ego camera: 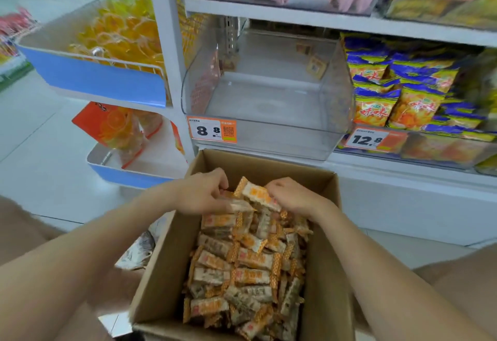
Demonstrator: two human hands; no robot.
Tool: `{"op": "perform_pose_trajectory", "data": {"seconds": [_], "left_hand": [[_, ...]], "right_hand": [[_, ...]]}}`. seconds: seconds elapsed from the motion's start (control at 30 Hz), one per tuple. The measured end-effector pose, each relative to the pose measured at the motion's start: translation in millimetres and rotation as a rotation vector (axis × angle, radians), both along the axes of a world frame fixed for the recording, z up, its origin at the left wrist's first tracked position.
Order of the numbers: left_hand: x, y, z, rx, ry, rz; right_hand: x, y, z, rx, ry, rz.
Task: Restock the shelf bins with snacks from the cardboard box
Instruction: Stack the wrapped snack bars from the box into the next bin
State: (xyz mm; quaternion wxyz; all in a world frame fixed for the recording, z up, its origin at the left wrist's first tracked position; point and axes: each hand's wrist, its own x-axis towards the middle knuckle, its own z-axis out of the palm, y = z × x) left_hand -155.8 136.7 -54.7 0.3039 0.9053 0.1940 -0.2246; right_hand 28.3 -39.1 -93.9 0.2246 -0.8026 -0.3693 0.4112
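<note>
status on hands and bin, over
Left hand and right hand both gripping snacks in the box. Bin above nearly empty, few packets at the back. Path from box to bin open.

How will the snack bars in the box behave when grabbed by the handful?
Probably light and stiff: the snack bars keep flat rectangular shapes. Loosely heaped wrappers likely slide, so some may slip from the left hand or right hand.

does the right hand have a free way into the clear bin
Likely yes: the clear bin stands open just beyond the right hand, nothing between them, though it grips snacks.
</note>
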Motion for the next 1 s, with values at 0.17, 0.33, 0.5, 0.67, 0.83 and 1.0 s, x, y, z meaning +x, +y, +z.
{"op": "perform_pose_trajectory", "data": {"seconds": [0.17,0.33,0.5,0.67,0.83,1.0], "left_hand": [[4.9,0.8,59.9,0.005,-0.370,0.077],[9.4,-5.5,103.6,-0.046,-0.654,0.137],[19.3,-11.4,124.5,-0.392,-0.736,0.476],[43.1,-10.0,129.2,-0.696,-0.697,0.711],[62.9,3.8,134.1,-0.912,-0.623,0.725],[70.4,5.5,128.8,-0.796,-0.647,0.778]], "right_hand": [[-10.0,-4.4,77.4,0.103,-0.277,-0.034],[-19.2,-6.1,141.4,0.525,-0.356,-0.319],[-3.6,-4.7,160.2,0.626,-0.339,-0.134],[14.9,11.5,169.7,0.520,-0.047,-0.147],[33.1,29.5,170.9,0.485,0.073,-0.190],[42.6,38.3,174.5,0.443,0.044,-0.050]]}}
